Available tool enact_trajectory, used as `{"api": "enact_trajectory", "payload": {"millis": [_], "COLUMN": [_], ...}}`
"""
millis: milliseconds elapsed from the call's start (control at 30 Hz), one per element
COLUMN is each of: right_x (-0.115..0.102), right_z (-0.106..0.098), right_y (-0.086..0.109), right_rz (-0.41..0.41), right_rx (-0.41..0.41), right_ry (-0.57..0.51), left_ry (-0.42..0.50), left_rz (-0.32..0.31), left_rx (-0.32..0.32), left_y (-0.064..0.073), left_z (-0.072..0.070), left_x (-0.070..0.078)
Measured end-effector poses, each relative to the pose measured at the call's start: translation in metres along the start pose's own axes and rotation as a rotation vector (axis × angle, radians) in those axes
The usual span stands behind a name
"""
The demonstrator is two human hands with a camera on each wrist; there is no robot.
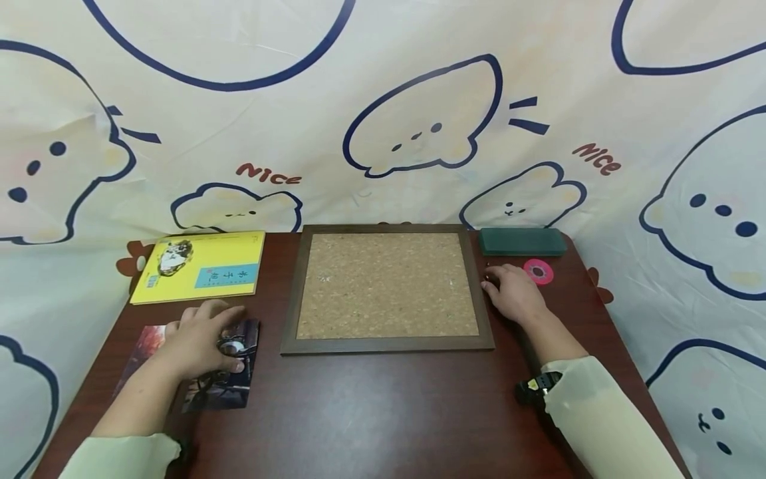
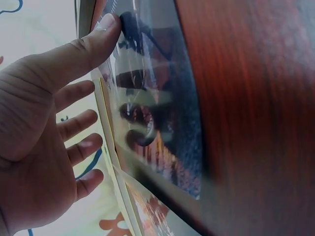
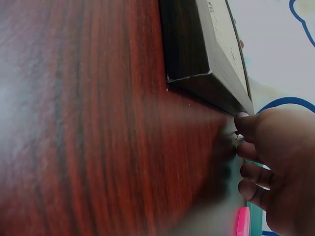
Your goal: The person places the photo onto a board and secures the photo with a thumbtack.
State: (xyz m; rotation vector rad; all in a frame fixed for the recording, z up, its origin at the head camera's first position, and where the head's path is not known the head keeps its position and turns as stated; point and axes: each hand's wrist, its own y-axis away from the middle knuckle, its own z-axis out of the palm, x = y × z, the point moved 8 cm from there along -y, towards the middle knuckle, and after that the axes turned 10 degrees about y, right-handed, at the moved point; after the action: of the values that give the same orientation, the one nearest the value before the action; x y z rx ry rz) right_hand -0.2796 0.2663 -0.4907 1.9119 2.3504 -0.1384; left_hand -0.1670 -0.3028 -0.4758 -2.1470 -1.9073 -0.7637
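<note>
On the table (image 1: 359, 419), a framed board (image 1: 389, 286) lies mid-frame; at left, a book (image 1: 200, 266) lies behind picture cards (image 1: 224, 392) beneath the left hand (image 1: 197, 340). At centre right, the right hand (image 1: 513, 294), a small item (image 3: 237, 133) between its fingertips, is beside a disc (image 1: 538, 272) lying before a case (image 1: 522, 242).

Pale green sleeves (image 1: 604, 416) meet a black wrist-worn device (image 1: 528, 392).

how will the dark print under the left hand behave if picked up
The dark print looks sheet-thin, so it's probably light and may flex. Its glossy face shows reflections, so it could be slippery.
</note>
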Motion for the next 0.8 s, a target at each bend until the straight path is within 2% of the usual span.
{"api": "enact_trajectory", "payload": {"millis": [367,567,800], "right_x": [-0.0028,-0.0036,-0.0019], "right_z": [0.0005,0.0008,0.0], "right_y": [-0.0068,-0.0076,-0.0067], "right_rz": [0.007,0.014,0.012], "right_rx": [0.008,0.007,0.005], "right_ry": [-0.014,-0.028,-0.033], "left_ry": [0.008,0.019,0.06], "left_rz": [-0.038,-0.037,-0.004], "left_rx": [-0.031,-0.02,0.018], "left_y": [-0.0006,-0.0004,-0.0043], "left_z": [0.006,0.0059,0.0035], "left_x": [-0.005,-0.0042,0.0003]}}
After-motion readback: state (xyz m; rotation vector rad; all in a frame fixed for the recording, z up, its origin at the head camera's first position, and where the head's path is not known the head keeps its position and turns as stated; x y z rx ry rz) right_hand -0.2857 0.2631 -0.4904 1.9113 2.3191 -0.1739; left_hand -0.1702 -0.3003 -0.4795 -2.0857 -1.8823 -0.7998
